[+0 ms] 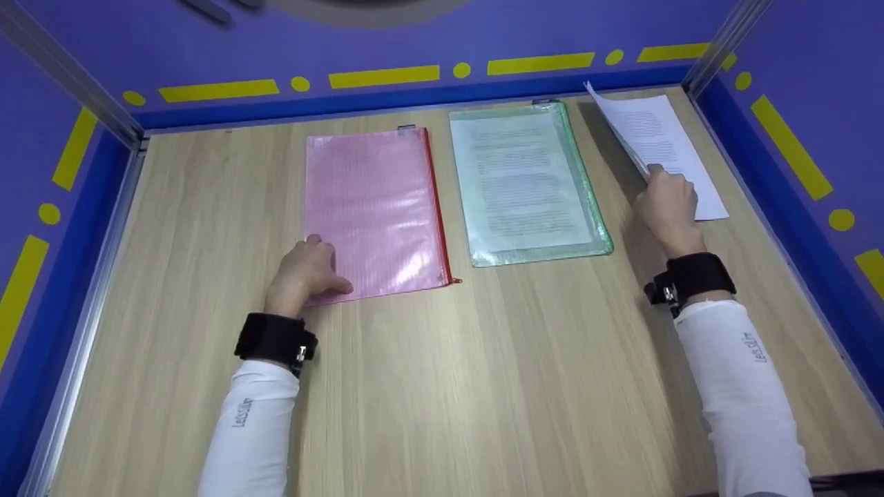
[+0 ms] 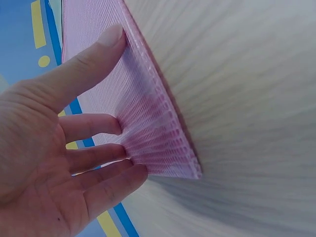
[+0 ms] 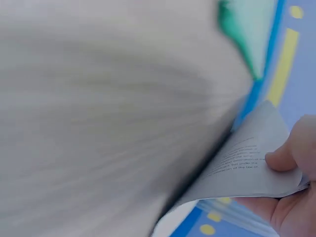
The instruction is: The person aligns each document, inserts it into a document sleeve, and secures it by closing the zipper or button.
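Observation:
A pink mesh zip folder (image 1: 373, 207) with a red zip edge lies flat on the table. My left hand (image 1: 304, 269) rests on its near left part; in the left wrist view the thumb (image 2: 89, 64) and fingertips touch its surface, spread apart. To the right lies a green zip folder (image 1: 528, 183) with a printed page inside. My right hand (image 1: 668, 203) pinches printed paper sheets (image 1: 656, 131) along their left edge, which is lifted off the table. In the right wrist view the thumb presses on the curved paper (image 3: 247, 158), with fingers underneath.
The wooden table (image 1: 442, 386) is bounded by a blue-purple back wall (image 1: 387, 41) with yellow marks, and by side walls. Metal rails run along the left side and the corners. A dark object (image 1: 849, 481) shows at the lower right edge.

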The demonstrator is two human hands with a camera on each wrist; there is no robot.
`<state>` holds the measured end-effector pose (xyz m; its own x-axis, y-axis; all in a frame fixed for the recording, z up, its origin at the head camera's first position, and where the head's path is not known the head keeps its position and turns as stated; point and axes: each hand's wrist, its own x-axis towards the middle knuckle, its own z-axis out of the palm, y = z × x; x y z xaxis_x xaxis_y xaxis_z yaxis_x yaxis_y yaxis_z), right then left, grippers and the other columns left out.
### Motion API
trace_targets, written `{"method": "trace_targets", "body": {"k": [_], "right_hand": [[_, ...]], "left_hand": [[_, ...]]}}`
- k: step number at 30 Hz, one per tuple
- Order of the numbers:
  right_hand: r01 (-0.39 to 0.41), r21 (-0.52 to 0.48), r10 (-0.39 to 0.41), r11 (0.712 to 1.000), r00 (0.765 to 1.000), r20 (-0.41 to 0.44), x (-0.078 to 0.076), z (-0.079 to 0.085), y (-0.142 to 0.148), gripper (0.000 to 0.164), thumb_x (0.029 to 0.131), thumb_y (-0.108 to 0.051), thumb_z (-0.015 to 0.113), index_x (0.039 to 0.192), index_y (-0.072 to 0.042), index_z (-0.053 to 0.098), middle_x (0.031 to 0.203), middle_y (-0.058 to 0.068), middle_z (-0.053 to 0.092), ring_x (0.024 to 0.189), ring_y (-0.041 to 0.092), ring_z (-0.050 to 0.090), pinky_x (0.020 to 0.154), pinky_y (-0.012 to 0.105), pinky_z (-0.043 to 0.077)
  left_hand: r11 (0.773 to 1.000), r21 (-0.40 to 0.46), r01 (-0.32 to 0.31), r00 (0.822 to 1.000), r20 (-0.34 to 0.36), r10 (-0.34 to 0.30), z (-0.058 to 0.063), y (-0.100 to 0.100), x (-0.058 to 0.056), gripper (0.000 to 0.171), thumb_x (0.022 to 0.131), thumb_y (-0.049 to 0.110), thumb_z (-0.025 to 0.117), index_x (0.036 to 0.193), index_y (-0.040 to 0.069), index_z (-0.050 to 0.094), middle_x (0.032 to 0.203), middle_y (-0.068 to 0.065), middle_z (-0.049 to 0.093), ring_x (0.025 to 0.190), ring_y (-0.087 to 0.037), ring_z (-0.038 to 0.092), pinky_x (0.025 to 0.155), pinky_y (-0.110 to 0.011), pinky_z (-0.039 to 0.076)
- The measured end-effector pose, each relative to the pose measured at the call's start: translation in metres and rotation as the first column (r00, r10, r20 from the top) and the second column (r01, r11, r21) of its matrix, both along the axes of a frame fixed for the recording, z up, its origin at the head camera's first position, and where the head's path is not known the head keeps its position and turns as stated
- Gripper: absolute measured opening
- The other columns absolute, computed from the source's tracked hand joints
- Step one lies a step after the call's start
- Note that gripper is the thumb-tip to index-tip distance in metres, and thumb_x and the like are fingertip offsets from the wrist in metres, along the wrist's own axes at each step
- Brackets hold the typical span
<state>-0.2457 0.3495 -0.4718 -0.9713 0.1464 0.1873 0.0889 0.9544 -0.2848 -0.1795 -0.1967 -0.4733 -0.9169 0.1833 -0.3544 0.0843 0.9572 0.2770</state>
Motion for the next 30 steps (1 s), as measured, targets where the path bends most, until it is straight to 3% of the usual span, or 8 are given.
{"method": "trace_targets", "body": {"k": [5,14,21,24,28,30], "right_hand": [[0.017,-0.106,-0.026,0.994,0.996,-0.082,0.003,0.015,-0.018,0.043,0.089,0.003,0.043,0.128,0.010,0.057,0.110,0.044,0.061,0.097,0.065,0.058,0.082,0.069,0.045],[-0.010,-0.286,0.013,0.958,1.000,0.010,0.014,0.036,-0.064,0.042,0.100,0.001,0.038,0.140,0.008,0.049,0.132,0.037,0.055,0.116,0.051,0.060,0.092,0.061,0.052],[-0.065,-0.322,0.078,0.945,0.997,0.025,0.024,0.036,-0.100,0.041,0.103,-0.003,0.038,0.142,0.002,0.050,0.137,0.031,0.055,0.099,0.038,0.064,0.081,0.052,0.053],[-0.076,-0.350,0.095,0.934,0.995,0.037,0.030,0.033,-0.114,0.041,0.103,-0.003,0.039,0.142,0.000,0.050,0.139,0.029,0.055,0.103,0.037,0.063,0.084,0.052,0.052],[-0.112,-0.366,0.132,0.924,0.991,0.032,0.037,0.026,-0.134,0.041,0.102,-0.003,0.040,0.141,0.001,0.051,0.138,0.028,0.056,0.113,0.040,0.063,0.094,0.054,0.052],[-0.129,-0.371,0.150,0.920,0.988,0.030,0.041,0.024,-0.144,0.040,0.102,-0.003,0.041,0.141,0.001,0.051,0.138,0.028,0.056,0.112,0.038,0.064,0.095,0.053,0.052]], "left_hand": [[1.000,0.010,-0.001,1.000,-0.008,0.001,-0.004,-0.001,-0.001,0.046,0.072,0.033,0.084,0.088,-0.004,0.063,0.109,-0.023,0.057,0.092,-0.034,0.055,0.080,-0.048,0.049],[0.999,0.022,-0.026,0.997,-0.068,0.028,-0.009,-0.007,-0.003,0.041,0.086,0.035,0.069,0.087,-0.005,0.064,0.113,-0.026,0.059,0.092,-0.039,0.059,0.083,-0.052,0.049],[0.999,0.033,-0.036,0.996,-0.080,0.039,-0.009,-0.009,-0.003,0.041,0.091,0.035,0.064,0.089,-0.006,0.064,0.132,-0.034,0.055,0.103,-0.045,0.062,0.092,-0.055,0.050],[0.997,0.052,-0.062,0.995,-0.079,0.066,-0.010,-0.008,-0.004,0.040,0.091,0.034,0.064,0.089,-0.006,0.063,0.125,-0.032,0.058,0.100,-0.043,0.061,0.089,-0.054,0.050],[0.990,0.101,-0.098,0.981,-0.156,0.113,-0.013,-0.001,-0.005,0.038,0.093,0.030,0.063,0.104,-0.006,0.066,0.125,-0.029,0.062,0.111,-0.046,0.062,0.095,-0.055,0.050],[0.985,0.135,-0.105,0.966,-0.220,0.133,-0.015,0.006,-0.006,0.039,0.093,0.027,0.063,0.116,-0.005,0.066,0.134,-0.029,0.059,0.121,-0.047,0.058,0.101,-0.057,0.049]]}}
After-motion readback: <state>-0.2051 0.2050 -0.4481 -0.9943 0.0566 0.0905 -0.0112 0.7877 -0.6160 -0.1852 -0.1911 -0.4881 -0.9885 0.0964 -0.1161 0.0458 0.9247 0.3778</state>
